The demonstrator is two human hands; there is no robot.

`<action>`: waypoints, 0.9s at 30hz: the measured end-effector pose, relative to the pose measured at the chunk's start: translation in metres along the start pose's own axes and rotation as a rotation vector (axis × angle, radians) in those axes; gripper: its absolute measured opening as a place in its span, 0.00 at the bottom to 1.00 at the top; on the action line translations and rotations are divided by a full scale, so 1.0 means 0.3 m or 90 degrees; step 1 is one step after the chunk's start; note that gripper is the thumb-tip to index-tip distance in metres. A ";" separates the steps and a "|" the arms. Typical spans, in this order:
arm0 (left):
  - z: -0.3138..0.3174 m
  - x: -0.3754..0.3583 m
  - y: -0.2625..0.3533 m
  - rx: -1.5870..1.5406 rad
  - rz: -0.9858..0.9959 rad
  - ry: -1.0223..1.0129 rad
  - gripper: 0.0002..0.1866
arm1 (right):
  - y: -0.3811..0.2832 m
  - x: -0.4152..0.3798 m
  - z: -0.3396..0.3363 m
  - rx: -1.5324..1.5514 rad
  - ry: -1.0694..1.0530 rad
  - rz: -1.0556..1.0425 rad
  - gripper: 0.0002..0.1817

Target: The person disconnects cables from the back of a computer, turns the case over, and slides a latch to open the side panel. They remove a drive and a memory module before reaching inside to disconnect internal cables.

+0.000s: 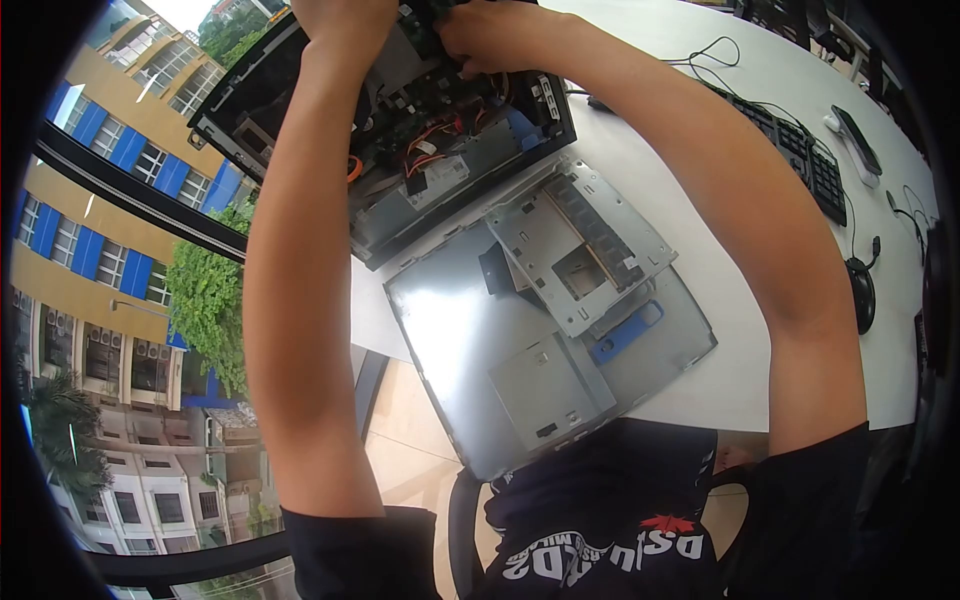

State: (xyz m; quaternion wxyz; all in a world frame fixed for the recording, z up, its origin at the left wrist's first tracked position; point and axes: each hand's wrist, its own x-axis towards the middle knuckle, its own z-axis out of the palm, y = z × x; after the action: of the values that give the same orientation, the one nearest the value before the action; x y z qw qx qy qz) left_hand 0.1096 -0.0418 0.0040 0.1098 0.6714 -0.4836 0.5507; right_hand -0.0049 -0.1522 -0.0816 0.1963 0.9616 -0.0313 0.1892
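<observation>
An opened desktop computer case [450, 195] stands tilted at the top of the view, its circuit board, cables and metal frame exposed. My left hand [345, 18] reaches over its far part; the upper edge of the picture cuts off the fingers. Inside the case, my right hand [500, 38] bends down with curled fingers among dark parts, and whatever they grip is hidden. Below the case lies a shiny metal side panel [440, 320]. On that panel rests a metal drive bracket [540, 235] beside a blue plastic latch [628, 333].
The white table [690, 375] carries a black keyboard [825, 180], a black mouse [861, 295] and a dark handheld device on a white stand [858, 140] at the right. Loose cables [715, 55] run behind my right arm. A window with a dark frame [140, 190] is on the left.
</observation>
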 end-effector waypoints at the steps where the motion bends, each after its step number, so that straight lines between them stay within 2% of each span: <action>1: 0.002 -0.003 -0.004 -0.011 0.005 0.013 0.09 | 0.005 0.003 0.002 -0.016 0.002 -0.011 0.19; 4: 0.007 -0.006 -0.004 -0.024 0.005 0.020 0.08 | -0.015 0.004 -0.026 0.020 -0.036 0.035 0.19; 7: 0.000 -0.007 -0.001 -0.024 -0.002 0.011 0.08 | -0.006 0.001 0.010 0.023 0.016 0.035 0.19; 10: 0.000 -0.001 0.006 -0.028 -0.011 0.017 0.08 | -0.015 0.005 -0.014 0.030 -0.013 0.053 0.19; 13: -0.006 0.002 0.009 -0.019 -0.023 0.013 0.09 | -0.004 0.004 0.078 -0.001 0.093 -0.022 0.18; 16: 0.001 0.002 0.009 -0.017 -0.023 0.015 0.08 | -0.010 -0.010 0.065 -0.022 0.083 -0.019 0.18; 19: -0.001 0.008 0.007 -0.020 -0.038 -0.011 0.09 | -0.032 -0.019 0.003 -0.015 -0.018 0.015 0.17; 27: -0.049 -0.001 0.017 -0.073 -0.034 -0.061 0.14 | -0.056 -0.058 0.027 0.013 0.044 0.039 0.14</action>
State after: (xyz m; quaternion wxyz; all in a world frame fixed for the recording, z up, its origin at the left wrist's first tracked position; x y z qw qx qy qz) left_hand 0.0965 -0.0344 0.0073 0.1392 0.7022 -0.5010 0.4864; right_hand -0.0158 -0.1400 -0.1013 0.1814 0.9551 -0.0523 0.2283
